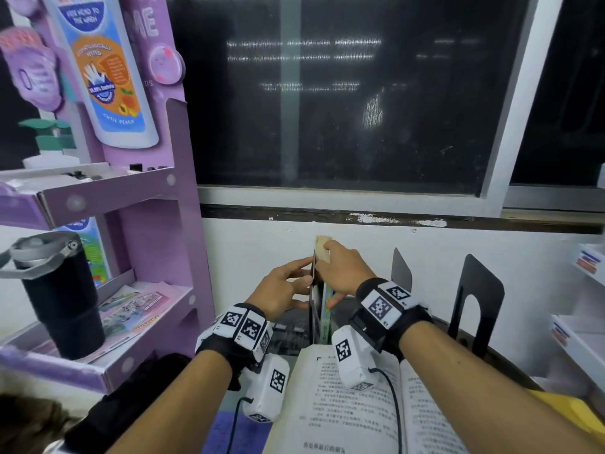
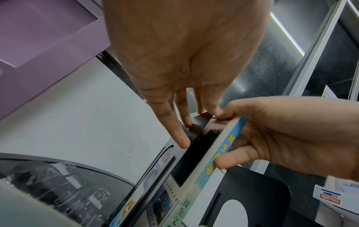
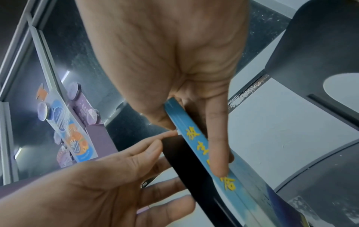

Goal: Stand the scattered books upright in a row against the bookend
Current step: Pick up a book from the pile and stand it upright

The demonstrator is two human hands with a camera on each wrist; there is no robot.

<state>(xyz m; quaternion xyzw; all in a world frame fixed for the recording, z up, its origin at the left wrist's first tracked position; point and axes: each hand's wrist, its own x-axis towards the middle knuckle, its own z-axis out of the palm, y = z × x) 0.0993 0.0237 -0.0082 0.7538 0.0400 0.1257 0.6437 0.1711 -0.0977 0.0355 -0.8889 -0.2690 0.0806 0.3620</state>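
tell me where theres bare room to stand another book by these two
Free: the gap between the upright books and the near black bookend. Crowded: the left side, where the left hand presses the dark cover, and in front, where the open book lies.

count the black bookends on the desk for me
2. One black bookend stands at the right, apart from the books. A second black bookend stands behind the right hand. The hands may hide others.

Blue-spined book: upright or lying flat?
Upright. The blue-spined book stands on edge, spine vertical, gripped by the right hand.
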